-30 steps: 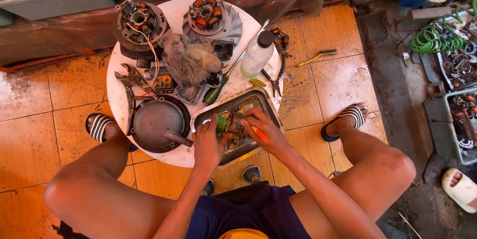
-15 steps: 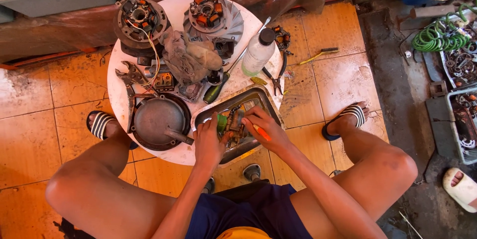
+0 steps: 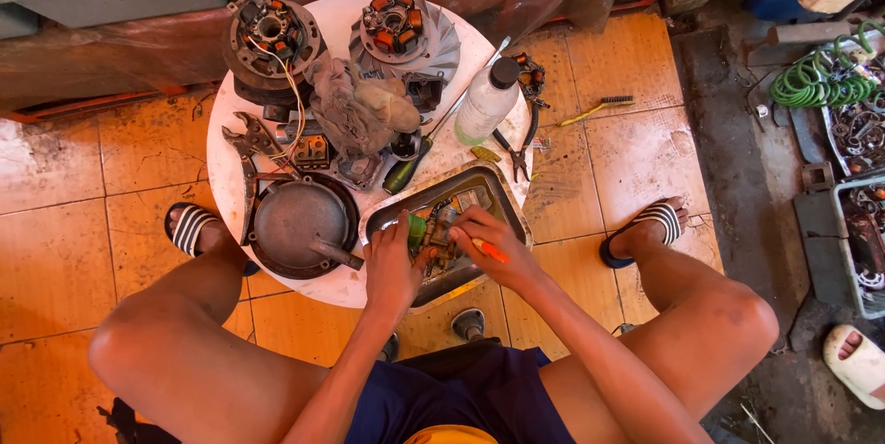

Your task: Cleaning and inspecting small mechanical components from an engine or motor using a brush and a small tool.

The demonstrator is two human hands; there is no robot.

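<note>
My left hand [image 3: 392,264] is closed around a small metal part [image 3: 435,234] with a green piece [image 3: 417,226] on its near-left side, holding it just above the floor of the metal tray [image 3: 502,193]; my right hand [image 3: 493,246] pinches a slim orange tool [image 3: 489,249] between thumb and fingers, narrow grip, fingertips touching the same part from the right; so the part sits between my two hands, touching both, and neither is nearer than the other; its long axis I cannot tell for certain, since my fingers cover most of it, but it seems to run away from me toward the tray's far edge; the orange tool lies across my right palm, slanting down to my right, its tip hidden at the part.

Both forearms come up from my lap and meet over the tray, wrists bent inward, left knuckles facing up; beyond my left hand, just beside the tray, lies a dark round cover [image 3: 297,223]; past my fingertips, farther off, a grey rag [image 3: 361,110], a green-handled screwdriver [image 3: 407,167] and a white bottle [image 3: 486,103] rest on the round white table [image 3: 221,163]; pliers [image 3: 518,151] lie beyond my right hand, near the tray's far corner.
</note>
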